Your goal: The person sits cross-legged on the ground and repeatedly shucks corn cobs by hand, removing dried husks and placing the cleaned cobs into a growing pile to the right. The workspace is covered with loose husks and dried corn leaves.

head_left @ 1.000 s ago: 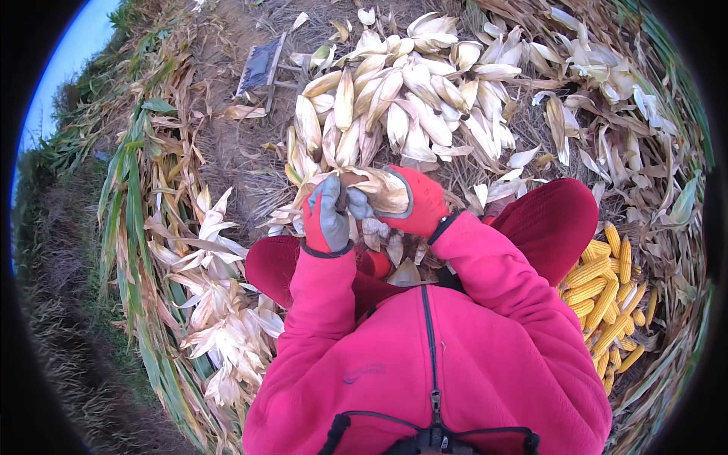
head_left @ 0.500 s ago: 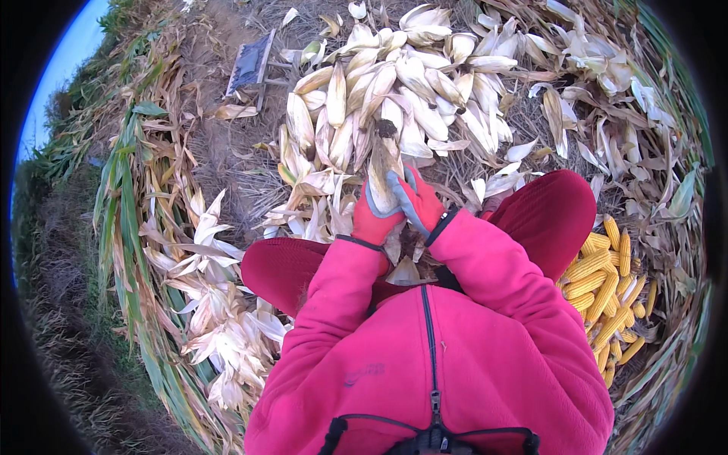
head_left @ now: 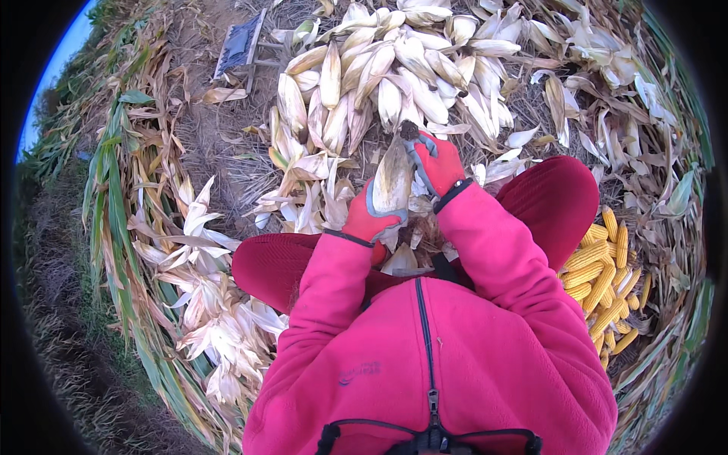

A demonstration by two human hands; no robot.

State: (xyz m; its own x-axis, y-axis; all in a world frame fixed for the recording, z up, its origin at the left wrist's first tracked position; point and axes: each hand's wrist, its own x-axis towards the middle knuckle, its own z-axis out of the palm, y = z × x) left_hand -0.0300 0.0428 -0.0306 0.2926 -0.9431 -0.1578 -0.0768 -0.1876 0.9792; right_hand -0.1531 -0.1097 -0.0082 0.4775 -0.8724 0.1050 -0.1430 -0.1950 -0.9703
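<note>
An ear of corn [head_left: 393, 179] in its pale, dark-streaked husk points away from me between my gloved hands. My left hand [head_left: 371, 217], in a red and grey glove, is closed round its near end. At the far end, beside the dark tuft of silk [head_left: 409, 130], my right hand [head_left: 437, 161] has its fingers bent against the husk's right edge. Those fingertips are partly hidden, and the husk still covers the ear. Just beyond lies a heap of unhusked corn ears [head_left: 413, 61].
Bare yellow cobs [head_left: 603, 280] are piled at the right beside my knee. Stripped husks [head_left: 216, 326] lie at the left, near green and dry corn stalks [head_left: 114, 220]. A small frame with a dark fabric seat [head_left: 241, 44] stands at the far left.
My right hand has moved from the ear's near end up to its tip by the silk. My left hand has stayed round the base. The whole view has shifted slightly.
</note>
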